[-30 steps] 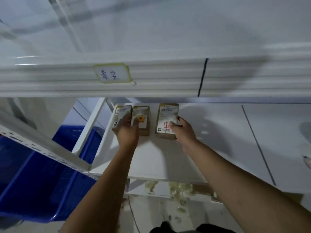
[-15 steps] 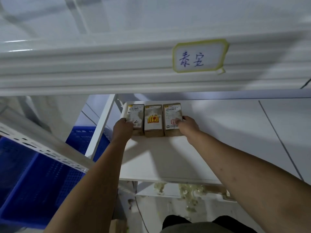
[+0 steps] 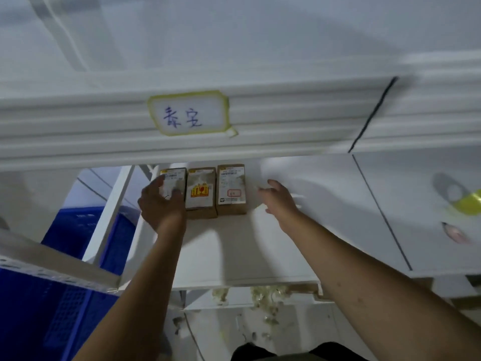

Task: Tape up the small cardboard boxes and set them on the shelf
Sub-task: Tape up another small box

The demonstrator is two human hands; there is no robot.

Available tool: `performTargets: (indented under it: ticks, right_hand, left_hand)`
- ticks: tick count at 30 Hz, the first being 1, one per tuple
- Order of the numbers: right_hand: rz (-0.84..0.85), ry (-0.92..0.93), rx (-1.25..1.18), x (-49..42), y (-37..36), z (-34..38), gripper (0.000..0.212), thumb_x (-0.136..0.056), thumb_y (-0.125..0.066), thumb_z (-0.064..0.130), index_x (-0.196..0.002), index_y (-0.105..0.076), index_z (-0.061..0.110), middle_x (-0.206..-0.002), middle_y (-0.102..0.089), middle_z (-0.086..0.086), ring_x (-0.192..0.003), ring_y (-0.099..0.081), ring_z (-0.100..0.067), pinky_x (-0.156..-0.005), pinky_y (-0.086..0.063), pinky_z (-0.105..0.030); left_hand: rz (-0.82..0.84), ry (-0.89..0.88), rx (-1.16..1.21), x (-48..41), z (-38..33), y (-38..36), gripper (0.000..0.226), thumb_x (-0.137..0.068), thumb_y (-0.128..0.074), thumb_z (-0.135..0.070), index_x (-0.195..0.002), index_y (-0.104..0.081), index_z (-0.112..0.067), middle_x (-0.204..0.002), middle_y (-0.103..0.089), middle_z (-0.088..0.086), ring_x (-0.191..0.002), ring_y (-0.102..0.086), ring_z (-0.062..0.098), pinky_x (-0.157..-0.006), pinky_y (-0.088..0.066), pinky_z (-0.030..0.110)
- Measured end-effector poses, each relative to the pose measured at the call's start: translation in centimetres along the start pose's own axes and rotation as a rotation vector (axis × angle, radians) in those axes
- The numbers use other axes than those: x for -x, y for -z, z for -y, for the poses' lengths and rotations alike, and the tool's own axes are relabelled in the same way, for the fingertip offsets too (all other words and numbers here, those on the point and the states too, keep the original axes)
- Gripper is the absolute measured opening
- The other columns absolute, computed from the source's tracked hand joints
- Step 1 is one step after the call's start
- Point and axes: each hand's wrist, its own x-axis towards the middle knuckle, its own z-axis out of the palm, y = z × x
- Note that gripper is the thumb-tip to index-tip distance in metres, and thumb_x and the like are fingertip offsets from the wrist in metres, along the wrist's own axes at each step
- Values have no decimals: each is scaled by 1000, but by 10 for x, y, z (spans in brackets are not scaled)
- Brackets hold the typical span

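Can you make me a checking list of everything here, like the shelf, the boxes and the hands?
Surface: white shelf, with three boxes at its back left.
Job's things: left box, middle box with a red-and-yellow sticker, right box; they sit side by side in a close row.
Clutter: pale scraps under the shelf; a blurred yellow thing on the right.
Hands: left hand rests on the left box with loose fingers; right hand is open beside the right box, not touching it.
Cables: a thin line on the floor, maybe a cord; cannot tell.
Surroundings: blue crate on the left; handwritten label on the upper shelf's edge.
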Motion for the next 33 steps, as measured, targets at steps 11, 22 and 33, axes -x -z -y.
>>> performTargets:
  ticks: [11,22,33]
  right_hand:
    - [41,102,-178,89,248,-30,26,-102,-65,23,-127,-69,20,-114,-77,-7,-85,-75,-23,-80,-59,-33]
    - [-161,64,-192,145,497,-102,18,-104,-61,18,-117,-71,10,-100,-75,-12,-78,-67,-26,-77,-50,-34]
    - [-369,26,-260,102,626,-129,20,-98,-68,20,-118,-69,19,-105,-78,-13,-81,-73,-25,-79,-56,-36]
  left_hand:
    - [773,-225,320,240,-154,-154,24,-103,-63,-9,-115,-81,-20,-115,-78,-8,-102,-71,9,-90,-52,19]
    - [995,-156,403,466,-260,-261,34,-99,-60,2,-102,-82,-24,-94,-79,-1,-85,-73,16,-79,-52,29]
    - [1124,-91,377,558,-346,-396,33,-98,-57,2,-88,-73,-26,-85,-76,-3,-79,-72,12,-70,-54,25]
